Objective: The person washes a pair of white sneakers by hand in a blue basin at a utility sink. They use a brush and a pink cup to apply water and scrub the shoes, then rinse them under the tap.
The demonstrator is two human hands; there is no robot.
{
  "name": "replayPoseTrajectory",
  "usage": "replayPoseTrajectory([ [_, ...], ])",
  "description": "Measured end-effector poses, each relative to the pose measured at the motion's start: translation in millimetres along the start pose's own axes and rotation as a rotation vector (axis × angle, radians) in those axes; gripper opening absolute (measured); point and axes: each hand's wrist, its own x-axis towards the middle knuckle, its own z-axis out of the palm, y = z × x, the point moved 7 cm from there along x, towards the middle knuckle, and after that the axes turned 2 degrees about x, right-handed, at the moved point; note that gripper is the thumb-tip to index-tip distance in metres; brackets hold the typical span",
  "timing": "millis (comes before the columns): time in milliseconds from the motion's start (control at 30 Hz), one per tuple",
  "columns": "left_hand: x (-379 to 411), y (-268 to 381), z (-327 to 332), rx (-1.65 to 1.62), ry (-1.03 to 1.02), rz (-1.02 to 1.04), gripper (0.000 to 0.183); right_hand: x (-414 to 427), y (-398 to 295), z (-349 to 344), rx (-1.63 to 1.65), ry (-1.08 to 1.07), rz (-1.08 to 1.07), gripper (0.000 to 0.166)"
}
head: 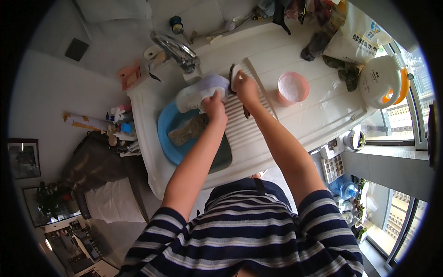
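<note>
My left hand (215, 108) grips a white lace-up shoe (193, 92) by its opening, tilted so the pale lavender sole faces the tap. A scrub brush (235, 77) with dark bristles is held in my right hand (247, 89). Its bristles face the shoe's heel end; whether they touch it I cannot tell. Below the shoe, a blue plastic basin (166, 154) stands in the sink, and a second shoe (188, 131), greyish brown, lies in it. Beside the basin, a ribbed washboard (247, 130) slopes under my right hand.
On the counter (322, 100) to the right stands a pink cup (293, 89) with white foamy or powdery contents. A chrome faucet (176, 48) rises behind the basin. A detergent bag (360, 38), a white jug (379, 81) and dark cloths (315, 45) sit at the far right.
</note>
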Motion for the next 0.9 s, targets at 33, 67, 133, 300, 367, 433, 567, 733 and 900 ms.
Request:
replayPoseTrajectory([
  [33,-9,2,3,-0.137,-0.056,-0.101,0.024,7,2,-10,-0.014,0.029,0.024,0.042],
  [67,-26,15,11,-0.232,-0.148,-0.150,0.026,7,4,-22,0.046,0.039,-0.135,0.043],
  [133,-49,50,3,-0.347,-0.167,-0.170,0.026,-15,-6,-40,0.179,0.028,-0.169,0.047],
  [300,-90,126,14,-0.709,-0.356,-0.243,0.031,-77,-41,-108,0.401,0.062,-0.129,0.048],
  [367,-97,135,26,-0.855,-0.442,-0.329,0.034,-95,-59,-127,0.387,0.069,-0.128,0.051],
  [433,-89,123,33,-0.913,-0.438,-0.430,0.034,-111,-83,-136,0.322,0.067,-0.229,0.053],
  [567,-69,80,52,-0.883,-0.385,-0.559,0.037,-131,-116,-127,0.067,0.044,-0.487,0.057],
  [733,-46,18,30,-0.652,-0.259,-0.596,0.044,-134,-93,-69,-0.393,-0.202,-0.426,0.054],
  [900,-32,-15,8,-0.711,-0.315,-0.628,0.042,-120,-80,-30,-0.397,-0.249,-0.325,0.049],
])
